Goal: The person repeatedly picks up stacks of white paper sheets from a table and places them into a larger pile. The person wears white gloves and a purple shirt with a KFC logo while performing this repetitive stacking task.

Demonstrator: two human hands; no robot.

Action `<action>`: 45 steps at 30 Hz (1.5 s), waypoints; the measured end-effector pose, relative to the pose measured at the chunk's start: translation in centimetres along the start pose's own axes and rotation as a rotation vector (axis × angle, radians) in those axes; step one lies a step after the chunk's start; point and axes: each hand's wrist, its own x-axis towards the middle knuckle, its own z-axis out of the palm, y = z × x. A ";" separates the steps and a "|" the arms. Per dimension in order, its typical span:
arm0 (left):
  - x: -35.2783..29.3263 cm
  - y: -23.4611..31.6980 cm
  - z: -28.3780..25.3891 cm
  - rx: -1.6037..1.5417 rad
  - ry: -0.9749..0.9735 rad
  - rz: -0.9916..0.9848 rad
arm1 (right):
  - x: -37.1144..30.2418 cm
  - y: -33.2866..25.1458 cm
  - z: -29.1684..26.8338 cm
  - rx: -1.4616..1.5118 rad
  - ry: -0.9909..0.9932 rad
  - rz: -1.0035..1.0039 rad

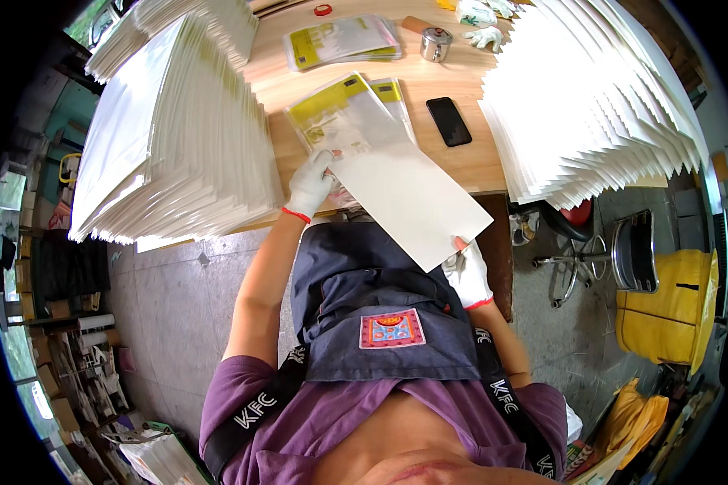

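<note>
A blank white sheet (412, 202) slants across the table's front edge, above my lap. My right hand (467, 276), in a white glove with a red cuff, grips its lower right corner, thumb on top. My left hand (310, 184), gloved the same way, has its fingers closed at the sheet's upper left corner. That corner meets the lower end of a clear plastic sleeve with a yellow-green printed band (340, 109); whether the left fingers also pinch the sleeve I cannot tell. Another printed sleeve (392, 93) lies partly beneath it.
Tall stacks of white sheets stand at left (178, 137) and right (590, 113). On the wooden table (461, 174) lie a black phone (449, 121), a metal pot (436, 44), more printed sleeves (340, 40), a red tape roll (323, 10) and white gloves (484, 36). A swivel chair (574, 259) stands right.
</note>
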 end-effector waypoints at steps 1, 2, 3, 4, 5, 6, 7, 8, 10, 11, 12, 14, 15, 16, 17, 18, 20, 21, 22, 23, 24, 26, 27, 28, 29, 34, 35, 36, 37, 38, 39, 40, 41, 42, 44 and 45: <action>-0.2 -0.5 0.3 0.002 0.045 0.005 | -0.2 0.2 0.4 0.007 0.000 -0.006; -0.4 -0.7 0.6 0.003 0.087 0.011 | -0.5 0.4 0.8 0.015 0.003 -0.013; -0.6 -0.9 0.7 0.005 0.129 0.018 | -0.6 0.6 0.9 0.023 0.005 -0.020; -1.0 -1.0 0.9 -0.002 0.137 -0.021 | -0.6 0.7 0.9 -0.002 -0.026 -0.054; -1.4 0.1 0.9 -0.013 0.142 -0.058 | -0.8 0.7 1.0 -0.007 -0.031 -0.059; -1.7 0.9 1.1 -0.023 0.147 -0.095 | -1.1 0.7 1.2 -0.011 -0.036 -0.063; -2.1 0.6 1.8 -0.033 0.185 -0.025 | -1.3 0.8 1.5 -0.016 -0.041 -0.068; -2.6 0.0 2.8 -0.044 0.230 0.043 | -1.7 0.8 1.8 -0.019 -0.028 -0.073; -3.6 0.6 4.3 -0.139 0.340 0.060 | -2.3 1.2 2.1 -0.019 0.002 -0.088; -4.4 1.0 6.0 -0.317 0.488 -0.039 | -2.7 1.4 2.0 -0.045 -0.035 -0.097; -4.2 2.2 7.1 -0.686 0.514 -0.183 | -2.9 1.8 1.6 -0.070 -0.069 -0.106; -3.8 3.6 9.7 -1.057 0.601 -0.274 | -3.3 2.4 0.7 -0.094 -0.151 -0.103; -3.6 4.1 10.7 -1.181 0.560 -0.310 | -3.6 2.5 0.8 -0.121 -0.143 -0.113; -3.2 4.5 11.5 -1.349 0.453 -0.377 | -3.9 2.6 1.2 -0.148 -0.134 -0.123; -2.5 4.8 12.3 -1.487 0.345 -0.442 | -4.2 2.6 1.6 -0.174 -0.126 -0.137; -2.2 4.9 12.8 -1.579 0.276 -0.482 | -4.5 2.4 2.0 -0.214 -0.116 -0.155; -2.0 4.9 13.7 -1.664 0.189 -0.543 | -4.7 2.2 2.0 -0.245 -0.094 -0.154; -2.3 4.9 14.1 -1.687 0.166 -0.562 | -4.7 2.2 2.0 -0.258 -0.084 -0.154; -3.0 4.9 14.5 -1.691 0.162 -0.575 | -4.6 2.2 2.0 -0.292 -0.071 -0.126; -3.9 5.0 15.1 -1.685 0.150 -0.586 | -4.5 2.2 2.0 -0.321 -0.051 -0.102; -5.0 4.8 15.4 -1.675 0.151 -0.596 | -4.4 2.4 2.0 -0.355 -0.038 -0.072; -6.7 4.5 16.0 -1.659 0.150 -0.624 | -3.2 3.7 1.2 -0.207 -0.080 -0.008; -7.3 4.4 15.9 -1.658 0.149 -0.639 | -2.6 4.4 0.6 -0.133 -0.101 0.024; -7.8 4.3 15.8 -1.668 0.151 -0.657 | -2.1 4.9 -0.2 -0.140 -0.123 0.032; -8.3 3.9 15.3 -1.677 0.152 -0.678 | -2.1 5.0 0.0 -0.163 -0.128 0.032; -8.2 1.2 12.4 -1.906 0.137 -0.744 | -2.2 3.6 0.8 -0.257 -0.111 0.085; -8.0 0.7 11.9 -1.973 0.122 -0.750 | -2.4 3.3 1.2 -0.280 -0.104 0.083; -7.9 0.3 11.5 -2.050 0.103 -0.764 | -2.4 3.2 1.4 -0.306 -0.110 0.089; -7.9 0.1 11.2 -2.110 0.075 -0.776 | -2.2 3.2 1.5 -0.289 -0.122 0.084; -8.0 -0.1 11.1 -2.164 0.048 -0.788 | -2.0 3.2 1.7 -0.272 -0.136 0.082; -8.4 -0.2 11.0 -2.209 0.021 -0.807 | -1.9 3.2 1.8 -0.256 -0.150 0.079; -8.9 0.0 11.1 -2.245 -0.006 -0.823 | -1.6 3.4 1.9 -0.256 -0.154 0.086; -9.6 0.3 11.3 -2.268 -0.032 -0.849 | -1.3 3.6 1.9 -0.256 -0.155 0.092; -10.4 0.7 11.7 -2.260 -0.053 -0.867 | -1.0 3.9 2.0 -0.254 -0.158 0.097; -12.1 1.5 12.5 -2.118 -0.065 -0.843 | -0.5 4.9 2.6 -0.241 -0.144 0.097; -12.8 1.7 13.0 -1.671 -0.079 -0.661 | -0.3 5.4 2.9 -0.236 -0.136 0.097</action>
